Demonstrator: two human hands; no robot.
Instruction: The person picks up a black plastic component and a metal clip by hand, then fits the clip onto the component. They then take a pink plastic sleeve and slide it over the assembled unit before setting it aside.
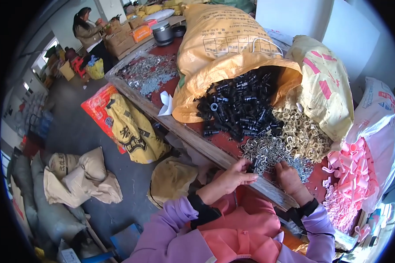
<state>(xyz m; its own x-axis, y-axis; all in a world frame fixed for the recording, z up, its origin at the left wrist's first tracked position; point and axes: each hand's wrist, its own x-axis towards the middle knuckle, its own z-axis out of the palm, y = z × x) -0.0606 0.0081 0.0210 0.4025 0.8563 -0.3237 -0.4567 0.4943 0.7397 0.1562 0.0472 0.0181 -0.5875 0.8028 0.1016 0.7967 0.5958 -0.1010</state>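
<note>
My left hand [233, 176] is at the table's front edge, its thumb and fingers closed on a small black plastic fitting [252, 165]. Just right of it, my right hand [289, 177] rests at the near side of a heap of small silvery metal clips [267, 153]. Its fingers are curled together, and whatever they hold is hidden. Behind the clips, a pile of black plastic fittings [239, 105] spills from an orange woven sack [228, 39]. Beige plastic pieces [303, 133] lie next to it, before a pale yellow sack [324, 74].
Pink plastic parts [353, 171] spill from a white sack [379, 118] at the right. Small metal pieces [151, 72] and a metal pot [163, 33] are at the table's far left. Sacks [81, 175] stand on the floor. Another person [88, 33] works at cartons far back.
</note>
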